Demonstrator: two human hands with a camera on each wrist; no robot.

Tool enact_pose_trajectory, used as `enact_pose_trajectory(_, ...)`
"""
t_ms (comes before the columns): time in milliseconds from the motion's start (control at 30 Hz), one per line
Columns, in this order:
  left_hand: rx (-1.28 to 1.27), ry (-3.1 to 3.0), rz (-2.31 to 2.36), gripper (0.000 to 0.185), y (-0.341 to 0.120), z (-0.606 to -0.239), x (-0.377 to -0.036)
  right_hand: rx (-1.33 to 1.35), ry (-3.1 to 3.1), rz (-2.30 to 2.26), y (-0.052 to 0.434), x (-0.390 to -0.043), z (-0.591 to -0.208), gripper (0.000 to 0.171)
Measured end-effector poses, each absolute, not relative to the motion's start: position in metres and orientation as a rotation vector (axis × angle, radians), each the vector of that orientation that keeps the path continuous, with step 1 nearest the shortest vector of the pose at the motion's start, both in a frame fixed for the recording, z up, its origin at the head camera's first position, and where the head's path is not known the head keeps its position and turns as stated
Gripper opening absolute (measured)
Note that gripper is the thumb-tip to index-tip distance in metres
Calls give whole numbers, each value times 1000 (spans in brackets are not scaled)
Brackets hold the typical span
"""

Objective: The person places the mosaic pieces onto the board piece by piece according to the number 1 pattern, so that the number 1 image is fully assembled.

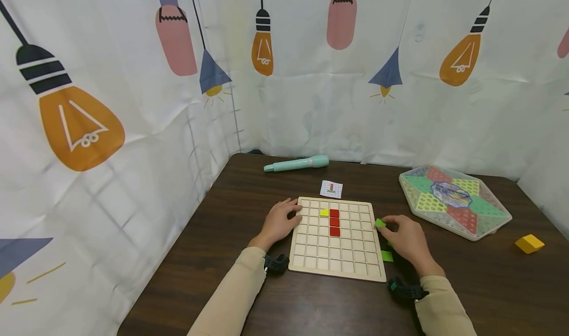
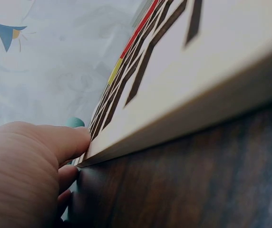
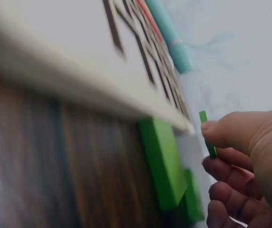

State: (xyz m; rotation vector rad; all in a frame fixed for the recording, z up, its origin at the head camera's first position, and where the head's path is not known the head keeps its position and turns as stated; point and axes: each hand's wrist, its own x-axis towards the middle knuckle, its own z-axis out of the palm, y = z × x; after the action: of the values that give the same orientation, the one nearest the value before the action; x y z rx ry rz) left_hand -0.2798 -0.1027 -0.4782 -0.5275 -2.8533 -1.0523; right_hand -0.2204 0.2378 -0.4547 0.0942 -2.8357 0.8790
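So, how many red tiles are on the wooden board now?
3. The red tiles sit in one column on the wooden board, stacked top to bottom, right of the yellow tile. None seems hidden.

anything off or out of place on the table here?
Nothing looks damaged or spilled. The grid board lies flat, with three red tiles in a neat column and a yellow tile beside the top one. The only stray is a yellow block alone near the table's right edge, apart from the hexagonal tray.
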Motion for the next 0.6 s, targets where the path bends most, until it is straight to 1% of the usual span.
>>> enact_pose_trajectory(167,-592,-2866,-1002,40,-103,-479,-280,152,-2809,928,224,-217,-449,32)
enact_pose_trajectory(600,-596,-2857,-1038,40,-103,-477,-278,320,-2707,1034,180,-212,-447,21)
